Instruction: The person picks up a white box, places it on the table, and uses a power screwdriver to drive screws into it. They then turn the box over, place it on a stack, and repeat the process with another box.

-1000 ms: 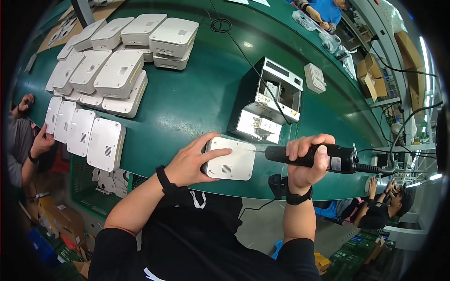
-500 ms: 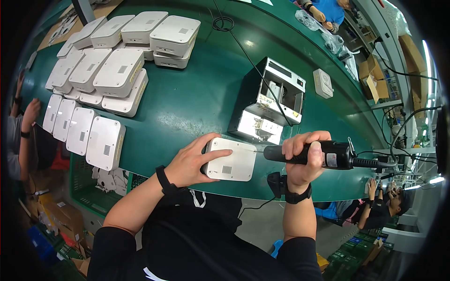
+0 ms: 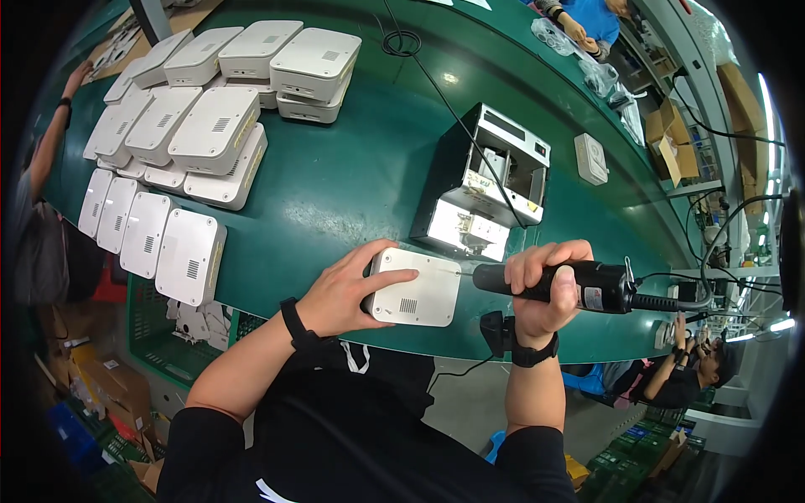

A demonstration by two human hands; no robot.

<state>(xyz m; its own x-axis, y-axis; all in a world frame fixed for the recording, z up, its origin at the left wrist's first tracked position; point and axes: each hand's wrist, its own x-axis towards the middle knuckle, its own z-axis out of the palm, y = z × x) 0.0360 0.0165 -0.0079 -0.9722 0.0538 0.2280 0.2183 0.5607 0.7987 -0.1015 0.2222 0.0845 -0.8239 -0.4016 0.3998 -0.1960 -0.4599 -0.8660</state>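
At the near edge of the green table lies a white plastic box-shaped device [image 3: 428,293], with a small vent grille and screw holes near its corners. My left hand [image 3: 340,293] is closed around its left end, thumb stretched across the top face. In my right hand [image 3: 545,281] is a black corded electric screwdriver [image 3: 608,287], held almost level. Its thin bit points left at the upper right corner of the device; whether the tip sits in a screw hole is too small to tell. Just beyond stands a black and silver screw feeder [image 3: 470,226].
Several similar white devices [image 3: 214,126] are stacked at the far left, with a leaning row [image 3: 191,256] nearer me. A black cable [image 3: 444,96] hangs across the feeder. A smaller white box [image 3: 591,158] lies to the right. Below the table edge sits a green crate [image 3: 155,335]. Co-workers are around.
My hands, the device and the screwdriver hold nearly the same places. At the far left, a co-worker's arm has reached forward over the table.
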